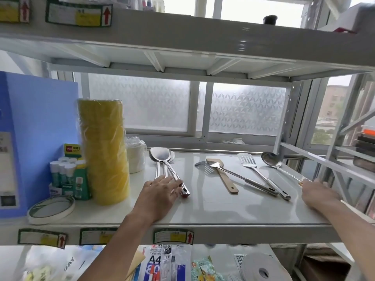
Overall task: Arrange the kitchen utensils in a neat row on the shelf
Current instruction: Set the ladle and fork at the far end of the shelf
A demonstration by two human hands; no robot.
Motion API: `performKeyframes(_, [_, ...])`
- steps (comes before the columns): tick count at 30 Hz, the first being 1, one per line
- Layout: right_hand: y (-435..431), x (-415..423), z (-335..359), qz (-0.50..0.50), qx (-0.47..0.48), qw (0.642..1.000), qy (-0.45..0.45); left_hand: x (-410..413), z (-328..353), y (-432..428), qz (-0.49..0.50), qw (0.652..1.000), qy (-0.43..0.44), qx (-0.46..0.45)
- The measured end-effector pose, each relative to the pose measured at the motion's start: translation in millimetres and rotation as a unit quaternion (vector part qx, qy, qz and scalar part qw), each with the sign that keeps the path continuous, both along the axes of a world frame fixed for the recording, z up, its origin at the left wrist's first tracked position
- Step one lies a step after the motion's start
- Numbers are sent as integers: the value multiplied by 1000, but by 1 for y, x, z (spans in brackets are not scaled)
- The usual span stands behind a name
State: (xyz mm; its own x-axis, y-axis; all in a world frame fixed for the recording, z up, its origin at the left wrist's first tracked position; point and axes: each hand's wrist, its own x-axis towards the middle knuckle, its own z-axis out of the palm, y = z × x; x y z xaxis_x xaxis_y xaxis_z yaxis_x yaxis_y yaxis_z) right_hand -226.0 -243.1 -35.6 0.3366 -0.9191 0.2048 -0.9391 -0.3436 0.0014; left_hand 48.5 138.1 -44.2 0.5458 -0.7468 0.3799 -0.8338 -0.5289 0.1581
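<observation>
Several steel utensils lie on the white shelf [203,211]. A stack of large spoons [161,157] lies at the left, handles pointing toward me. My left hand [160,192] rests flat on those handles, fingers spread. To the right lie a slotted turner [205,166] crossing a wooden spatula [226,177], then a second slotted spatula [248,161], then a ladle [271,159]. My right hand [317,192] is closed around the end of the ladle's handle at the shelf's right edge.
A tall yellow tape stack [103,151], glue sticks [65,171], a blue file box [30,138], a white tape roll [51,207] and a wrapped white roll [136,157] crowd the left. A metal upright [332,157] stands at the right. The upper shelf hangs overhead.
</observation>
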Motion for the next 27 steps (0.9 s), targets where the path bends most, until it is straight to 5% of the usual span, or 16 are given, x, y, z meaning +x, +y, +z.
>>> performKeyframes(4, [-3, 3, 9, -31, 22, 999, -17, 3, 0, -2, -4, 1000, -2, -10])
performKeyframes(7, [11, 18, 21, -18, -51, 999, -6, 7, 1, 1, -3, 1000, -5, -17])
performKeyframes(11, [35, 53, 23, 203, -153, 959, -128, 10, 0, 5, -1, 1000, -1, -22])
performKeyframes(15, [71, 89, 25, 360, -22, 918, -162, 8, -1, 2, 0, 1000, 7, -25])
performKeyframes(19, [87, 103, 16, 334, -20, 939, -82, 4, -7, -1, -1, 1000, 15, -26])
performKeyframes(25, [92, 110, 8, 307, -64, 944, -98, 6, -5, 0, -1, 999, 15, -43])
performKeyframes(27, [87, 111, 6, 280, -33, 944, -172, 6, -5, 0, 0, 999, 18, -45])
